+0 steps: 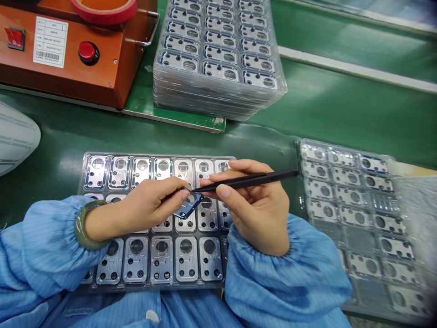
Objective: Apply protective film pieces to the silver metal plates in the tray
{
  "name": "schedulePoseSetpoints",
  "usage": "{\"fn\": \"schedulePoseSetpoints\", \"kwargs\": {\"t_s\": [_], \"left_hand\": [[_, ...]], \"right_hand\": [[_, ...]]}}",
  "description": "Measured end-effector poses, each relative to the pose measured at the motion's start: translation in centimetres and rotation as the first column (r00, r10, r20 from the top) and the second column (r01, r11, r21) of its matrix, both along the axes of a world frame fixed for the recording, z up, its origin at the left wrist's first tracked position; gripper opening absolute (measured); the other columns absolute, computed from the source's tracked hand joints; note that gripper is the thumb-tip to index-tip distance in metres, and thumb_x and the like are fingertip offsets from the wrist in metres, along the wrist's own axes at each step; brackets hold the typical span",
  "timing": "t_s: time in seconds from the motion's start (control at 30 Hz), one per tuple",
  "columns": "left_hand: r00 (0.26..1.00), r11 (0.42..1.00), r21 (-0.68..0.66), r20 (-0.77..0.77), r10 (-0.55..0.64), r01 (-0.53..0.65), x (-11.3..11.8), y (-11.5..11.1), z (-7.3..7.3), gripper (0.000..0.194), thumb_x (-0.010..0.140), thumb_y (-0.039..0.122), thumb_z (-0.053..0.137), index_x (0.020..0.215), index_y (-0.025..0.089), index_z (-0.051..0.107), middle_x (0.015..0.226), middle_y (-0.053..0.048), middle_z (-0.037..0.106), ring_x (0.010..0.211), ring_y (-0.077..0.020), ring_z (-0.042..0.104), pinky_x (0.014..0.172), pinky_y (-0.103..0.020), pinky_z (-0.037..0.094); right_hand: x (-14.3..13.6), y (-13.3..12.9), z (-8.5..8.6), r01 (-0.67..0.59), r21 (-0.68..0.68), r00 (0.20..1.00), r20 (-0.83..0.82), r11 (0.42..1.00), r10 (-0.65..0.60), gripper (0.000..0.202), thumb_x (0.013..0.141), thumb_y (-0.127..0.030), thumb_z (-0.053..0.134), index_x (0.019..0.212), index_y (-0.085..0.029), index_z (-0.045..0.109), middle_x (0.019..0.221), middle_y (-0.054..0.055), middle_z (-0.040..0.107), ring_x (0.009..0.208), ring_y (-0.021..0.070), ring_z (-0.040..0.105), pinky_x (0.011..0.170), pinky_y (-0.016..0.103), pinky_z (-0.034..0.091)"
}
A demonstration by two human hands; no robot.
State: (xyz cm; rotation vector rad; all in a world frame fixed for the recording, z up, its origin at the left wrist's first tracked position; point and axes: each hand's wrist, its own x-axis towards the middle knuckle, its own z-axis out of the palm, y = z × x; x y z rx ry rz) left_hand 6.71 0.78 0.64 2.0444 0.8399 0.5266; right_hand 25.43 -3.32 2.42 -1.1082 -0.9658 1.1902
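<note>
My left hand (164, 200) pinches a small blue-edged metal plate (187, 208) between thumb and fingers, tilted above a clear tray. Black tweezers (252, 180) lie in the closed fingers of my right hand (256, 209), their tips pointing left and meeting the plate's upper edge near my left thumb. Whether the tips grip anything is too small to tell. Below both hands the clear plastic tray (153, 286) bears rows of silvery plates, each with a large round window and small dark holes. My forearms and hands hide part of its middle rows.
Behind stands a tall stack of filled trays (218, 98). An orange machine (92, 86) with a red button, a switch and red tape (109, 16) on top is at back left. A partly filled tray (341, 218) lies right, and a white rounded object (17, 136) at left.
</note>
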Motion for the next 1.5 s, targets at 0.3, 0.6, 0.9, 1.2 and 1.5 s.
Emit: {"fn": "schedulePoseSetpoints", "kwargs": {"t_s": [0.3, 0.6, 0.9, 1.2, 1.5], "left_hand": [[1.0, 1.0, 0.01, 0.0, 0.007, -0.007, 0.11, 0.0, 0.1, 0.022, 0.094, 0.028, 0.042, 0.094, 0.017, 0.061, 0.078, -0.002, 0.065, 0.063, -0.0088, 0.057, 0.057, -0.019, 0.043], [1.0, 0.999, 0.032, 0.011, 0.005, -0.005, 0.05, -0.01, 0.01, 0.022, 0.093, 0.028, 0.043, 0.094, 0.017, 0.061, 0.075, -0.001, 0.065, 0.061, -0.0085, 0.056, 0.056, -0.019, 0.042], [1.0, 0.999, 0.045, 0.016, 0.006, -0.007, 0.12, 0.03, 0.26, 0.022, 0.093, 0.027, 0.043, 0.091, 0.016, 0.061, 0.073, -0.001, 0.065, 0.059, -0.0084, 0.056, 0.054, -0.019, 0.042], [1.0, 1.0, 0.021, 0.02, 0.015, -0.015, 0.11, -0.01, 0.21, 0.023, 0.093, 0.028, 0.043, 0.09, 0.016, 0.062, 0.069, 0.0, 0.062, 0.056, -0.0075, 0.052, 0.053, -0.018, 0.04], [1.0, 1.0, 0.021, 0.02, 0.011, -0.012, 0.14, 0.04, 0.24, 0.021, 0.092, 0.027, 0.044, 0.092, 0.016, 0.062, 0.069, 0.0, 0.062, 0.058, -0.0078, 0.053, 0.054, -0.019, 0.04]], "right_hand": [[-0.17, -0.05, 0.02, 0.014, -0.008, 1.0, -0.002, 1.0, -0.014, 0.027, 0.077, -0.019, 0.072, 0.098, -0.031, 0.059, 0.085, -0.004, 0.071, 0.08, 0.0189, 0.071, 0.069, 0.033, 0.064], [-0.11, -0.04, -0.07, -0.005, 0.027, 0.999, -0.037, 1.0, 0.006, 0.027, 0.079, -0.015, 0.07, 0.099, -0.03, 0.06, 0.086, -0.004, 0.07, 0.081, 0.0171, 0.071, 0.068, 0.029, 0.064], [0.1, -0.08, -0.48, -0.031, 0.071, 0.999, -0.025, 0.997, 0.033, 0.03, 0.08, -0.01, 0.067, 0.102, -0.03, 0.059, 0.088, -0.004, 0.07, 0.083, 0.0162, 0.071, 0.071, 0.028, 0.064], [0.21, 0.04, -0.59, -0.041, 0.105, 0.999, -0.022, 0.994, 0.044, 0.03, 0.08, -0.01, 0.067, 0.102, -0.03, 0.06, 0.088, -0.004, 0.071, 0.082, 0.0159, 0.071, 0.069, 0.027, 0.064], [0.15, 0.1, -0.74, -0.037, 0.116, 0.999, -0.005, 0.993, 0.038, 0.031, 0.08, -0.009, 0.067, 0.102, -0.029, 0.06, 0.089, -0.003, 0.071, 0.082, 0.0171, 0.071, 0.07, 0.029, 0.065]]}}
